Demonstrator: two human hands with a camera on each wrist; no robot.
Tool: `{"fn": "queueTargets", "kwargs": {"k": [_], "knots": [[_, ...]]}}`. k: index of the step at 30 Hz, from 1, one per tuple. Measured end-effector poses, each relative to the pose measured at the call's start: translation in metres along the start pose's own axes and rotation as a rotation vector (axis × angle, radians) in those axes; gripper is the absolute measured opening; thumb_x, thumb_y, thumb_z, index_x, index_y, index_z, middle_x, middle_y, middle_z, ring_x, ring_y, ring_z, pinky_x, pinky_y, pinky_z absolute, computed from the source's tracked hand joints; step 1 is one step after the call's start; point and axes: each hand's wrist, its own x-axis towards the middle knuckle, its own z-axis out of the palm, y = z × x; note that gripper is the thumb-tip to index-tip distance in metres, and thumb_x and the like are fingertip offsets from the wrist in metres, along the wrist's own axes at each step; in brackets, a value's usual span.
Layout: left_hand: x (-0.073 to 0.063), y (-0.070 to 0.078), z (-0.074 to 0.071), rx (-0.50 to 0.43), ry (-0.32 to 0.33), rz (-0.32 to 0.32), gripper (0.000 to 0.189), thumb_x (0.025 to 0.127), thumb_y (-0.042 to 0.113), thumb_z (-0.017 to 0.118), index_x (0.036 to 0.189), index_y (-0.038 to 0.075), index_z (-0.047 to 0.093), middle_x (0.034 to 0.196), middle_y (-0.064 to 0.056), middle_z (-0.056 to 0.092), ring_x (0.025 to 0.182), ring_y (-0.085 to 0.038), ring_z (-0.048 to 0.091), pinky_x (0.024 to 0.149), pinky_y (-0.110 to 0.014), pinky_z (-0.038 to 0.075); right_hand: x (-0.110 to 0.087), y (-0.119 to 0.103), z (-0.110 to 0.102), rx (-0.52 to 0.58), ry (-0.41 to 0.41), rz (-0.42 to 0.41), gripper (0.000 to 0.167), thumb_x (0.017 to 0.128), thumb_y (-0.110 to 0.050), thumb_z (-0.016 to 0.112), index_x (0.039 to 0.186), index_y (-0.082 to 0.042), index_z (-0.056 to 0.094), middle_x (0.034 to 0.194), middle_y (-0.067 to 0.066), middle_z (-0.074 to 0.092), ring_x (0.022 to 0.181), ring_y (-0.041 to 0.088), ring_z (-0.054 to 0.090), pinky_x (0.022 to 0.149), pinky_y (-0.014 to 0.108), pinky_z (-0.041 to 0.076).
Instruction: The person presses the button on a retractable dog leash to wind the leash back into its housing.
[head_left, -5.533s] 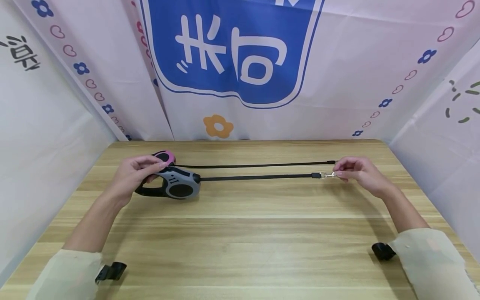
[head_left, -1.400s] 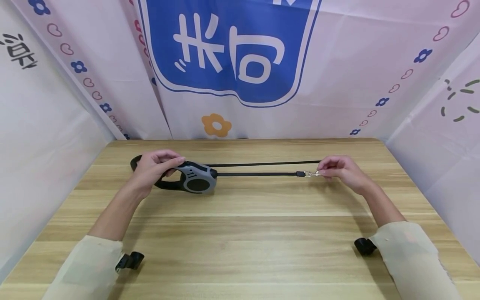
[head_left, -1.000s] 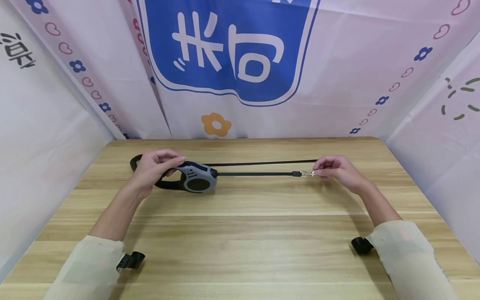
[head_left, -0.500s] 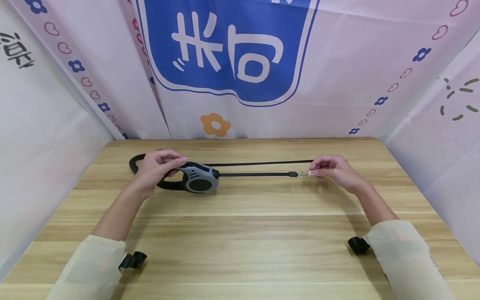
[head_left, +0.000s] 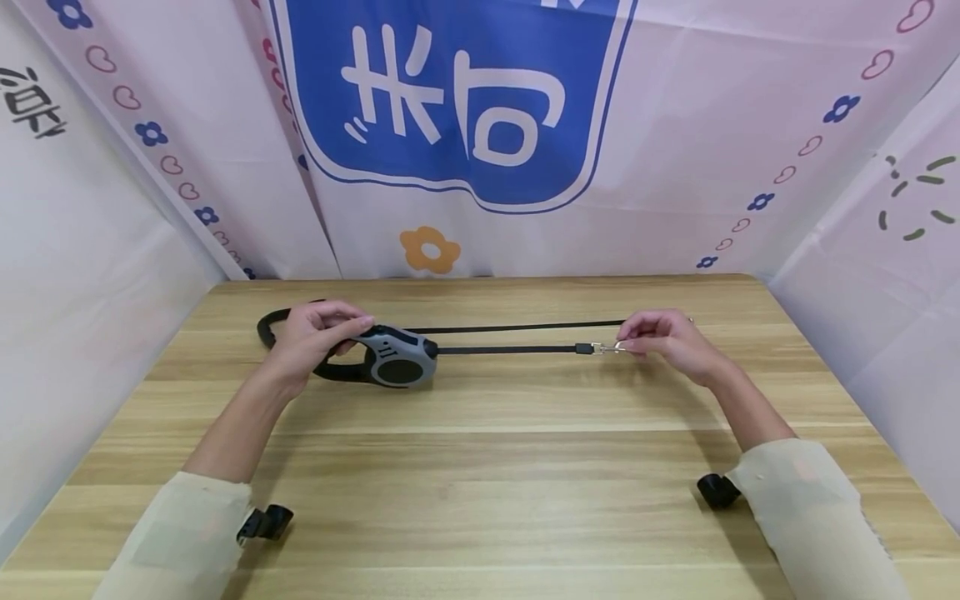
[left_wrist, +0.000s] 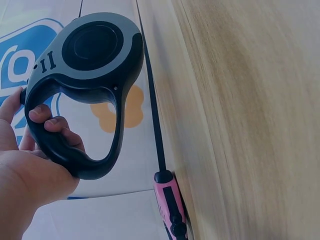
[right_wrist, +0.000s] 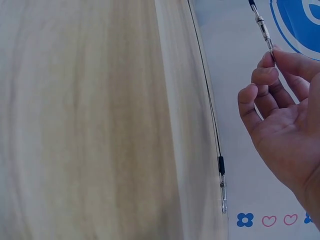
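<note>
My left hand grips the black handle of a grey-and-black retractable dog leash, its fingers curled through the loop and its thumb along the top. From its nozzle a black strap runs straight across to a silver snap hook. Thumb and fingertips of my right hand pinch the end of that hook; the right wrist view shows the hook held above the table. Behind lies a second retractable leash, pink and black, its casing mostly hidden in the head view by my left hand and the grey leash.
The second leash's thin black cord stretches along the back of the wooden table, ending in its own metal clip. A printed white cloth stands behind the table, with white walls on both sides.
Over the last several seconds my left hand has carried the grey leash right, and my right hand has come left with the hook. The stretched strap is shorter. Almost nothing moves in the last half second.
</note>
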Motion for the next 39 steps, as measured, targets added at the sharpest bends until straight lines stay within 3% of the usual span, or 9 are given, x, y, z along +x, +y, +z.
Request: {"fn": "queueTargets", "kwargs": {"k": [21,39], "knots": [[-0.0003,-0.0031,0.0002,0.009,-0.018,0.049,0.01,0.099,0.009,0.071,0.093,0.009,0.078,0.071,0.003,0.061,0.059,-0.01,0.048,0.058,-0.023,0.042,0.0001,-0.0063,-0.0005,0.065,-0.025,-0.059,0.007,0.097,0.008,0.061,0.102,0.011,0.065,0.085,0.002,0.068,0.069,0.015,0.057,0.062,0.028,0.051],[0.0021,0.0013,0.0052,0.051,-0.015,0.009,0.009,0.099,0.016,0.072,0.095,0.011,0.078,0.067,0.004,0.061,0.06,-0.012,0.047,0.059,-0.025,0.042,0.0014,-0.0078,0.0016,0.055,-0.041,-0.064,0.01,0.097,0.009,0.06,0.102,0.016,0.064,0.087,0.006,0.07,0.069,0.012,0.058,0.063,0.028,0.051]]}}
